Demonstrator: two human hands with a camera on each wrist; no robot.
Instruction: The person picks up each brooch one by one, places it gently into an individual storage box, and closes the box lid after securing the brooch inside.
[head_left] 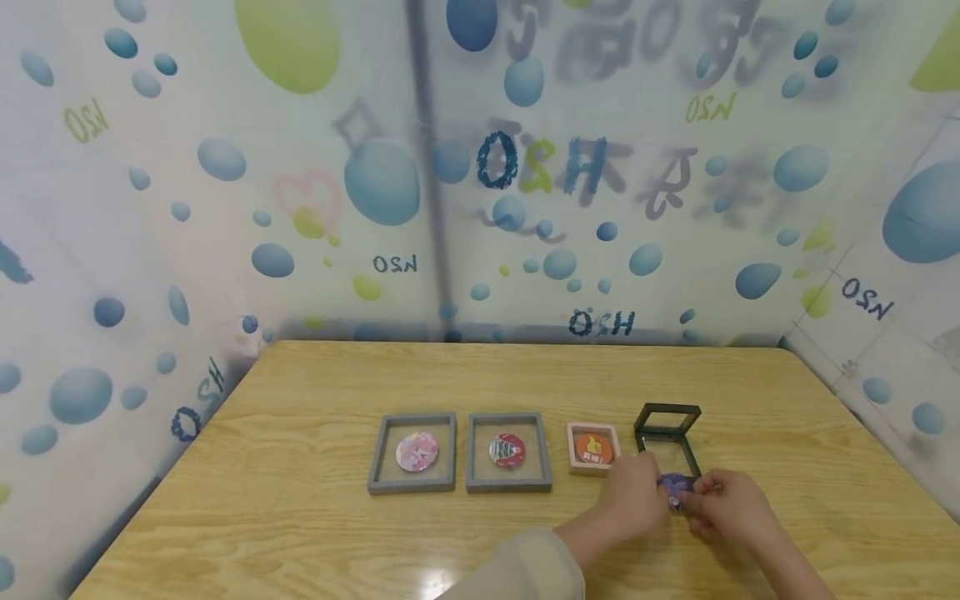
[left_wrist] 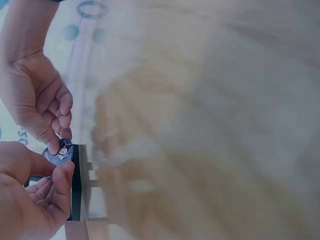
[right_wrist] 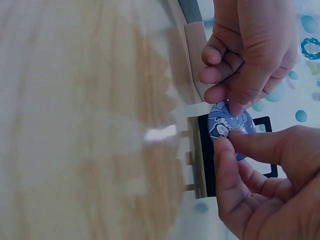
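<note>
A round badge, purple-blue with a small cartoon figure, is held between both hands at the table's right side. My left hand pinches its left edge between thumb and fingers. From the right, my right hand pinches the opposite edge. Just beyond them lies a black display frame, its hinged lid raised at the back; the hands and badge overlap its front edge. In the right wrist view, the badge shows its printed face, and the dark side of the frame appears behind it.
To the left stand a pink frame around an orange thumbs-up badge, and two grey frames. One grey frame surrounds a red-and-green badge; the other surrounds a pink badge. A patterned curtain hangs behind the table.
</note>
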